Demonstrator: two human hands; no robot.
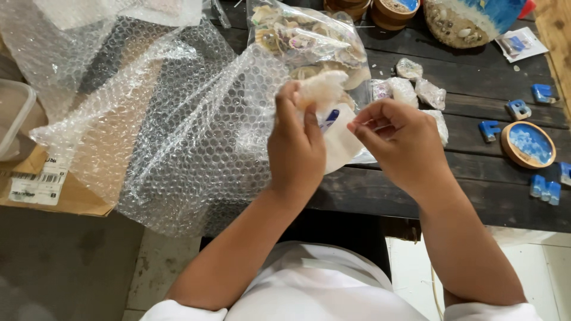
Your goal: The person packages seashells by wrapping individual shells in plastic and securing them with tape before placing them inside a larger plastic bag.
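Note:
My left hand (295, 142) grips a small pale object wrapped in bubble wrap (322, 89), held above the front of the dark wooden table (476, 178). A white paper with a blue mark (339, 139) hangs just behind it. My right hand (399, 139) is close beside it, fingers pinched together on a thin clear strip, probably tape, that I cannot make out clearly. A large sheet of bubble wrap (178, 137) spreads to the left of both hands.
A clear bag of shells (309, 38) lies behind my hands, with small wrapped pieces (416, 89) to its right. Blue letter shapes (518, 109) and a round blue coaster (528, 144) sit at the right. A cardboard box (59, 190) and plastic tub (15, 116) are left.

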